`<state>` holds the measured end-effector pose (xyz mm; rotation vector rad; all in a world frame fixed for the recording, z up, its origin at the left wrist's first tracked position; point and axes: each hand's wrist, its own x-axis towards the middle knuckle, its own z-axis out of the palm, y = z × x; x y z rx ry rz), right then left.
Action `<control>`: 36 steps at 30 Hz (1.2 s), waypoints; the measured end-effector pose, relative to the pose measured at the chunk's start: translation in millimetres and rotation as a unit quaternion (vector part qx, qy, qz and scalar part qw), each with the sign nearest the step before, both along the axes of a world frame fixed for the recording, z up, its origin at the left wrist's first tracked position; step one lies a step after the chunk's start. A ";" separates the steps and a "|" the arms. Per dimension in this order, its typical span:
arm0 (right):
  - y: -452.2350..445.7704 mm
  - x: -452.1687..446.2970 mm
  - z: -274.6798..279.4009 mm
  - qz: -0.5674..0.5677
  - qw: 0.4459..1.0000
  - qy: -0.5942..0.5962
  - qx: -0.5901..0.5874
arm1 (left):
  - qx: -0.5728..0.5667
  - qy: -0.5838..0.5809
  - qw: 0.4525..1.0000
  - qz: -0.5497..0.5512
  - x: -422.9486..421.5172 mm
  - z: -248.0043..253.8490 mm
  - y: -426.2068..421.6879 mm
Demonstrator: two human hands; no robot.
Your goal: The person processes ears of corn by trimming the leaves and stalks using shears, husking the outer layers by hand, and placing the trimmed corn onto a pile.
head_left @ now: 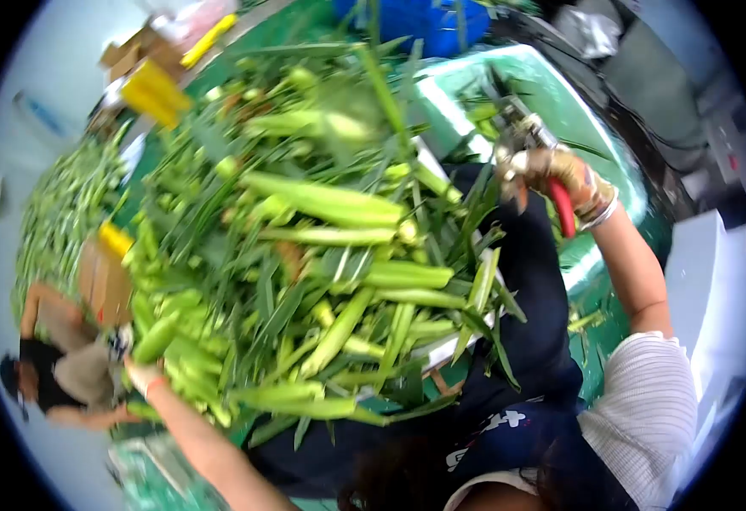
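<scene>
My left hand (140, 371), reached out to the far left, holds a green corn cob (157, 338) near its lower end, beside many husked cobs (190, 353); its fingers are partly hidden. My right hand (564, 179), in a patterned work glove, is closed round red-handled shears (561, 206), whose metal part points up and left over a pale green lined bin (607, 140). Between my hands lies a large heap of corn in husks with long leaves (330, 200), in front of my legs.
Another person (58, 375) sits at the left, beside a cardboard box (105, 281) and a second green heap (62, 217). A blue container (441, 25) stands at the top. White boxes (700, 272) stand on the right. Cables run along the upper right.
</scene>
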<state>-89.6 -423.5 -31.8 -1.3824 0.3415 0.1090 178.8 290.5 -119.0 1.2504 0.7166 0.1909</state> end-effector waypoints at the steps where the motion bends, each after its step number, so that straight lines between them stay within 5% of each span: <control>1: -22.8 -13.7 -5.1 -0.073 0.991 -0.080 -0.073 | 0.052 -0.006 0.999 0.002 22.3 -43.5 54.9; 2: -76.8 -29.0 -36.0 -0.036 0.971 -0.083 -0.220 | -0.007 -0.031 0.995 0.099 37.5 -62.5 70.8; 4: -137.0 -29.6 -70.3 -0.163 0.934 0.147 -0.284 | -0.091 -0.068 0.991 0.067 69.5 -75.7 63.8; 6: -176.7 -22.8 -114.4 -0.232 0.796 0.377 -0.412 | -0.247 -0.142 0.957 0.055 86.8 -71.3 55.2; 8: -214.4 -15.4 -164.7 -0.229 0.761 0.380 -0.474 | -0.391 -0.216 0.893 0.056 93.3 -41.4 42.9; 9: -224.1 0.3 -177.8 -0.219 0.737 0.401 -0.498 | -0.247 -0.216 0.942 0.064 62.3 12.8 -64.7; 11: -263.1 22.1 -239.0 -0.239 0.700 0.416 -0.528 | -0.072 -0.141 0.987 -0.007 68.6 30.7 -61.5; 14: -313.2 44.6 -302.2 -0.131 0.644 0.385 -0.648 | 0.124 -0.065 0.942 -0.304 18.5 34.5 -17.3; 15: -314.6 51.3 -310.2 -0.103 0.636 0.375 -0.666 | 0.183 -0.031 0.938 -0.293 -23.3 52.9 -52.2; 16: -310.5 61.8 -304.3 -0.160 0.671 0.429 -0.583 | 0.237 0.000 0.929 -0.285 -56.9 64.3 -101.9; 18: -324.9 60.3 -335.5 -0.248 0.661 0.404 -0.581 | 0.223 0.069 0.972 -0.030 -86.1 46.2 -75.4; 20: -339.9 44.4 -337.6 -0.200 0.730 0.340 -0.558 | 0.204 0.179 0.950 -0.156 -112.6 68.8 -57.0; 22: -336.1 37.7 -321.9 -0.207 0.771 0.329 -0.504 | 0.190 0.149 0.959 -0.151 -113.2 59.7 -51.2; 24: -311.8 15.4 -283.8 -0.153 0.780 0.283 -0.537 | 0.293 0.078 0.949 -0.084 -107.1 51.0 -37.5; 25: -296.3 0.6 -252.7 -0.171 0.791 0.301 -0.504 | 0.263 0.041 0.936 -0.231 -97.6 59.5 -34.2; 27: -281.4 -44.4 -235.7 -0.182 0.850 0.135 -0.476 | 0.263 0.029 0.937 -0.227 -104.7 86.4 -147.0; 30: -255.3 -78.4 -190.4 -0.162 0.794 0.064 -0.583 | 0.400 -0.031 0.851 -0.337 -136.0 129.2 -280.4; 31: -247.3 -83.7 -171.2 -0.161 0.781 0.034 -0.603 | 0.317 -0.097 0.856 -0.397 -141.7 130.5 -299.4; 32: -227.5 -85.3 -145.5 -0.215 0.853 -0.043 -0.474 | 0.340 -0.128 0.821 -0.440 -148.7 131.3 -320.3; 36: -108.7 -59.7 -70.0 -0.166 0.874 -0.195 -0.413 | 0.113 -0.077 0.805 -0.577 -171.7 125.0 -391.4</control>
